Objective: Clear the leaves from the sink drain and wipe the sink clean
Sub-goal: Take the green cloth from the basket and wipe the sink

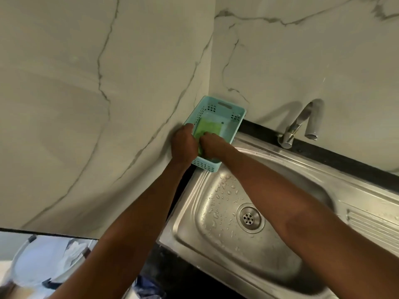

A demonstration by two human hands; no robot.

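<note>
A: Well, where is the sink [218,251] seen, taken from the basket [218,117]?

B: Just below and right of the basket, set into the dark worktop [336,157]. Water drops are scattered over its bowl, and the drain [250,217] is seen near the middle, well apart from the basket. No leaves can be made out on the drain.

A: And the basket itself?

B: It is stood in the corner where the two marble walls [86,83] meet, its near end reaching over the sink's rim. A green cloth [208,128] is laid inside it.

A: How are the hands placed?

B: Both are brought to the basket's near end. The left hand [183,143] is wrapped over the basket's left rim, its grip closed on that rim. The right hand [212,145] is sunk into the basket, its grip pressed onto the cloth; whether the cloth is pinched cannot be told, as the fingers are hidden.

A: Anything else?

B: A tap [302,124] is fixed right of the basket, behind the sink. Something pale and blurred [43,262] is seen far below and left of the basket.
</note>
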